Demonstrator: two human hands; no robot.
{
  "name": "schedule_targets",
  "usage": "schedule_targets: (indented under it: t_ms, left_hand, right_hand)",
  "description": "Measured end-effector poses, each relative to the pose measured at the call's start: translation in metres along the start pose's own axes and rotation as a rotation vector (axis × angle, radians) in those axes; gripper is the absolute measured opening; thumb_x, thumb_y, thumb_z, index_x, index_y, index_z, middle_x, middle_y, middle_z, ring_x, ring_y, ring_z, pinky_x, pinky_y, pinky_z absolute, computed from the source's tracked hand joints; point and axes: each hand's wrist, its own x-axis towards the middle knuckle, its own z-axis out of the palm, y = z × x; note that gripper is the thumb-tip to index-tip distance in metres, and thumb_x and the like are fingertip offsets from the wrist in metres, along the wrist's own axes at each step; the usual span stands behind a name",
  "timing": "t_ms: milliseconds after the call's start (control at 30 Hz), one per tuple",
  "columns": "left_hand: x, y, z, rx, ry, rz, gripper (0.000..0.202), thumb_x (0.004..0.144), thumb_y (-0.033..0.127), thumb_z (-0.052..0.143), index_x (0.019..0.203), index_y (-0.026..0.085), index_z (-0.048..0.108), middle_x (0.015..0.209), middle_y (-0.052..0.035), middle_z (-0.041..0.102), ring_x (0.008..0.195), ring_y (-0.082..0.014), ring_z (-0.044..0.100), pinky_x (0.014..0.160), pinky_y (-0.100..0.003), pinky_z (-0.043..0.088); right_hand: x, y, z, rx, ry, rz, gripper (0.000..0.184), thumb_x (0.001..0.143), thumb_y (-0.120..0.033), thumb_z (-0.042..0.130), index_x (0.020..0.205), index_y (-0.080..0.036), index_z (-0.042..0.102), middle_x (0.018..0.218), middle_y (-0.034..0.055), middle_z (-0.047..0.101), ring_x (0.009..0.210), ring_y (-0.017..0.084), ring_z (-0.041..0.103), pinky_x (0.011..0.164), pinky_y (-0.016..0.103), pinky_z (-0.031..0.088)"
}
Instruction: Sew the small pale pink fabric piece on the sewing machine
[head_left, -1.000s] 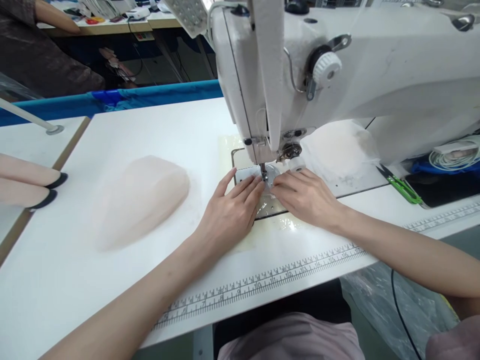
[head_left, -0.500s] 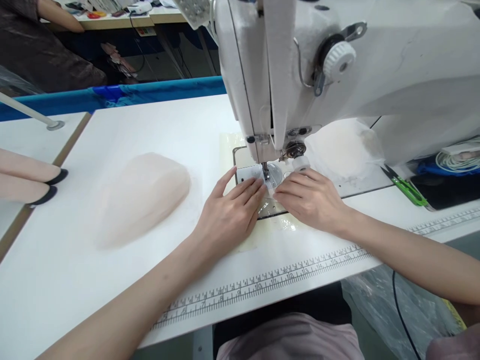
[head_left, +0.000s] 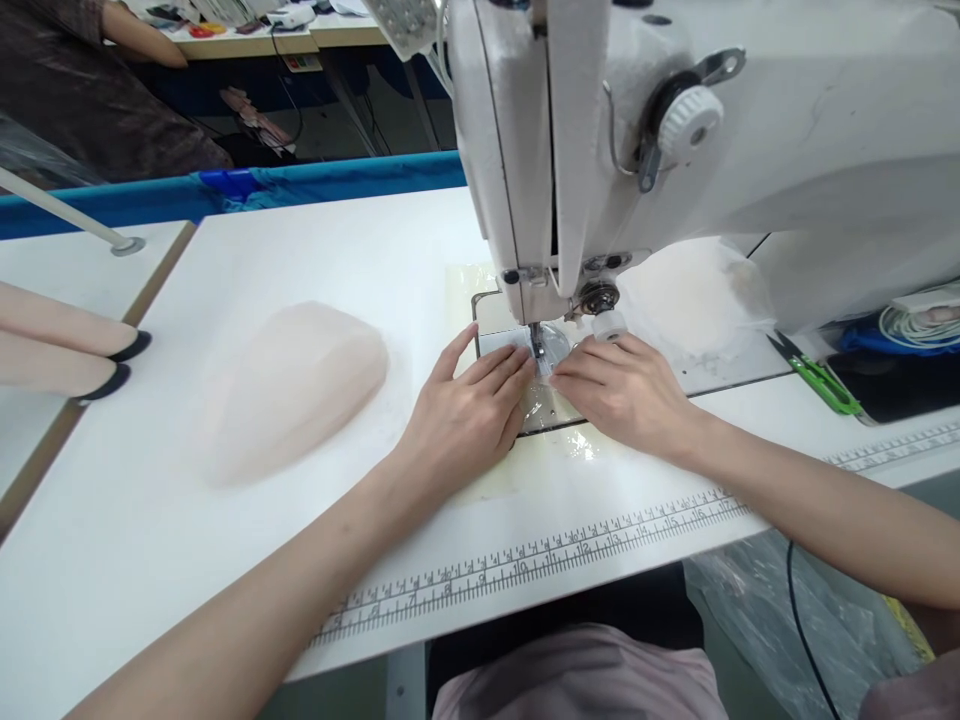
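A white sewing machine (head_left: 750, 150) stands on the white table (head_left: 337, 250). My left hand (head_left: 469, 415) lies flat just left of the needle (head_left: 535, 340), fingers stretched out and pressing a small sheer piece of fabric (head_left: 541, 378) onto the metal needle plate. My right hand (head_left: 622, 395) rests flat on the right side of the needle, fingertips on the same piece. The two sets of fingertips almost meet under the presser foot. A pile of pale pink sheer fabric (head_left: 289, 385) lies to the left of my left hand.
More pale fabric (head_left: 686, 295) sits behind the needle under the machine arm. Green thread snips (head_left: 817, 375) lie at the right. A ruler strip (head_left: 570, 555) runs along the table's front edge. Stocking-covered forms with dark tips (head_left: 75, 355) lie at the far left. Another person (head_left: 112, 90) is behind.
Both hands stay flat by the needle, holding the small piece. The view has shifted slightly; little else differs.
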Motion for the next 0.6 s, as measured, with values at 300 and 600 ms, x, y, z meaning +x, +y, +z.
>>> schedule_targets:
  t_ms: [300,600]
  left_hand:
    - [0.0001,0.0009,-0.0024,0.013,0.024,-0.011,0.036,0.09,0.016,0.046,0.122,0.012,0.063,0.122,-0.0118,0.067,0.113,-0.027,0.064,0.107,-0.056,0.04]
    - [0.0006,0.0006,-0.0009,0.008,0.037,-0.033,0.036,0.093,0.019,0.043,0.122,0.012,0.063,0.119,-0.0117,0.068,0.114,-0.0251,0.064,0.113,-0.057,0.032]
  right_hand:
    - [0.0006,-0.0028,-0.0036,-0.006,-0.034,0.036,0.021,0.093,-0.014,0.053,0.084,-0.018,0.071,0.095,0.0002,0.074,0.089,0.018,0.062,0.076,0.033,0.042]
    - [-0.0026,-0.0028,-0.0075,0.027,-0.06,0.028,0.022,0.095,-0.028,0.054,0.091,-0.017,0.072,0.101,0.0015,0.074,0.093,0.019,0.062,0.084,0.036,0.043]
